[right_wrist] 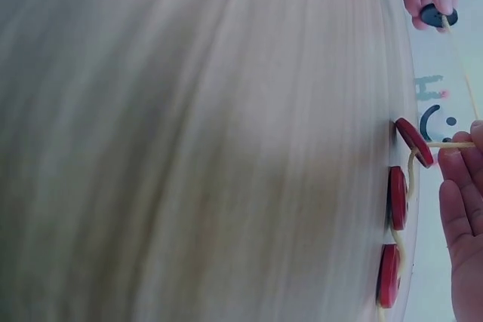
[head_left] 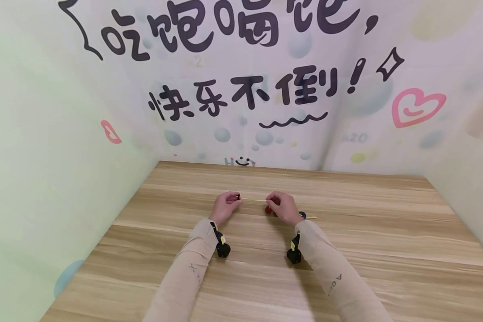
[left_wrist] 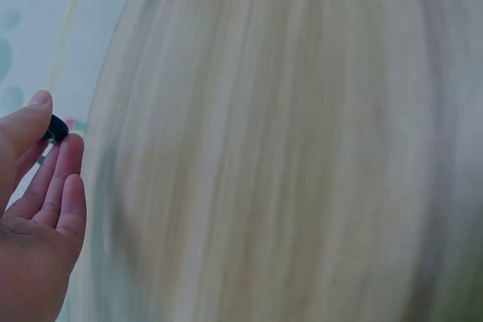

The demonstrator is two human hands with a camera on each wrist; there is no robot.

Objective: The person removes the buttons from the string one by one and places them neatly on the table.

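Observation:
My left hand [head_left: 224,206] pinches a black button [left_wrist: 56,130] between thumb and fingers. A thin yellow cord [head_left: 252,200] runs from that button across to my right hand [head_left: 283,208], which pinches the cord in its fingertips. In the right wrist view the cord meets the face of the black button. Three red buttons [right_wrist: 389,275] are strung along the cord below the right fingers, the topmost one tilted. From the head view the right hand partly covers the red buttons [head_left: 268,209].
Past the right wrist a dark button [head_left: 302,214] shows, partly covered, with a short yellow cord end [head_left: 311,218] beside it. All this is over a wood-grain table [head_left: 249,286]. A printed curtain [head_left: 209,143] stands behind the table's far edge. Black wrist cameras [head_left: 223,249] hang from both sleeves.

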